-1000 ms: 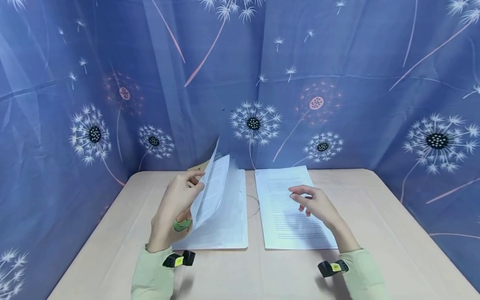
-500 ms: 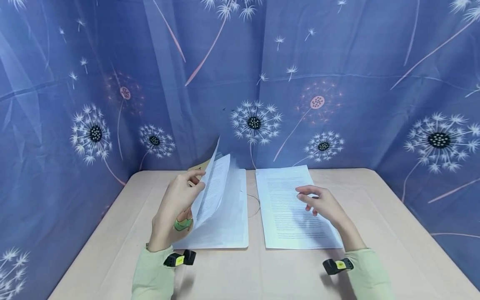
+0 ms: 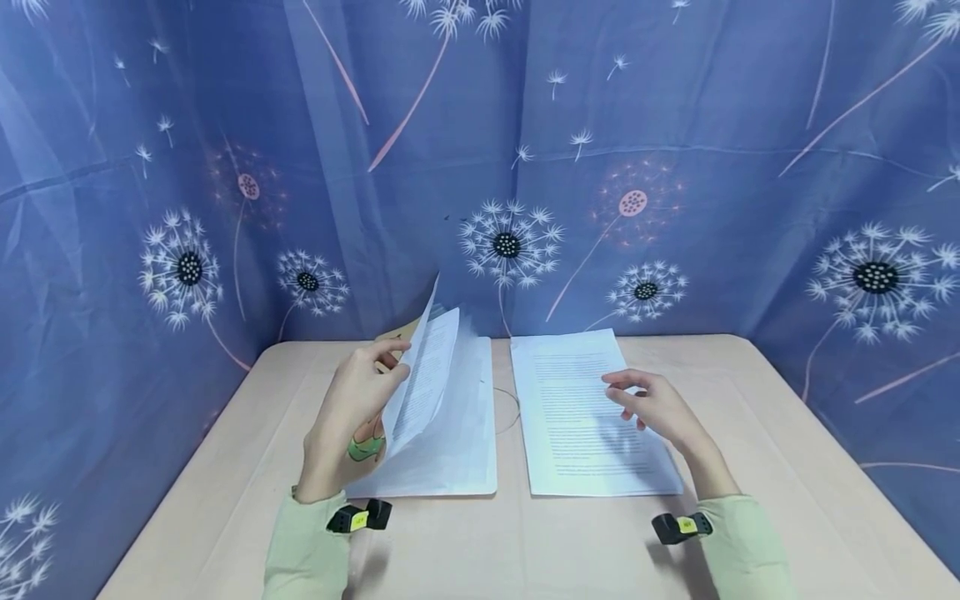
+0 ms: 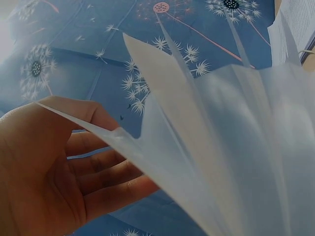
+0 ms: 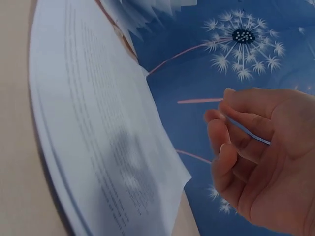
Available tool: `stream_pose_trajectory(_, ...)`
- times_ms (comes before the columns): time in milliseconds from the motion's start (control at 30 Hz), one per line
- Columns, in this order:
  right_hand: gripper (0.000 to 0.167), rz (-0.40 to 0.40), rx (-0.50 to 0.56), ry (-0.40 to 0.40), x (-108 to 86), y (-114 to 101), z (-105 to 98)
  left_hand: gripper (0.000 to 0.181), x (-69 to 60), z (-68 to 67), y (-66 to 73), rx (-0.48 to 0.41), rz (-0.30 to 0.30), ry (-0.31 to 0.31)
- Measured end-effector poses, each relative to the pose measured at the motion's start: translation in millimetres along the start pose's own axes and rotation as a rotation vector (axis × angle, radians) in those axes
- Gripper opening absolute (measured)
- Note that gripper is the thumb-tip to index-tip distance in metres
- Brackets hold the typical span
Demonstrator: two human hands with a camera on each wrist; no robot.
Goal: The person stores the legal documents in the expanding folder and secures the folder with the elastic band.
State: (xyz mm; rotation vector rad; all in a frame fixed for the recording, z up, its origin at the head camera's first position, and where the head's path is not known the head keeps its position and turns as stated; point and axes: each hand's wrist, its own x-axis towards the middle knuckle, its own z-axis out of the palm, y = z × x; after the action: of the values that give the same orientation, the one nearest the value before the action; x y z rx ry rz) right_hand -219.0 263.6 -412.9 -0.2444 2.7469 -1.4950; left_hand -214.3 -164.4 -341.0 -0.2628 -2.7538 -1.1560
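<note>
On the left of the table lies a folder (image 3: 465, 450) with clear plastic sleeves, its cartoon-printed cover (image 3: 365, 448) partly hidden behind my hand. My left hand (image 3: 356, 400) pinches the edge of one raised sleeve (image 3: 422, 333); a printed sheet (image 3: 427, 383) shows inside. In the left wrist view several translucent sleeves (image 4: 231, 128) fan out beside the fingers. Over the printed papers (image 3: 570, 417) to the right, my right hand (image 3: 660, 408) hovers with its fingers loosely bent. It holds nothing, as the right wrist view also shows, and casts a shadow on the page.
A beige table (image 3: 487, 550) carries both the folder and the papers, which lie side by side with a narrow gap between them. Blue cloth with dandelion prints (image 3: 420, 208) hangs behind the table and along both sides.
My right hand has drifted rightward over the printed papers, and their lower right part has shifted or fanned slightly right. The left hand and the raised sleeve have stayed put.
</note>
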Motion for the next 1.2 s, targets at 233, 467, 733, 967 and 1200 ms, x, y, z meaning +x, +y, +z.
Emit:
stream_pose_trajectory(233,0.037,-0.011,-0.055,0.026,0.4,11,-2,0.043,-0.1,-0.5,-0.8,-0.005,-0.002,0.004)
stream_pose_trajectory(467,0.040,0.030,-0.175,0.081,1.1,28,-6,0.044,0.9,-0.7,-0.5,-0.001,0.000,0.002)
stream_pose_trajectory(733,0.051,0.069,-0.217,0.051,4.2,45,-8,0.044,1.4,-1.6,-1.2,0.010,-0.009,-0.001)
stream_pose_trajectory(967,0.056,0.094,-0.202,0.034,5.5,55,-9,0.045,-0.2,-2.9,-1.1,-0.003,-0.016,0.000)
stream_pose_trajectory(1200,0.055,0.094,-0.223,0.019,6.1,58,-10,0.045,0.1,-3.4,0.3,0.011,-0.022,0.005)
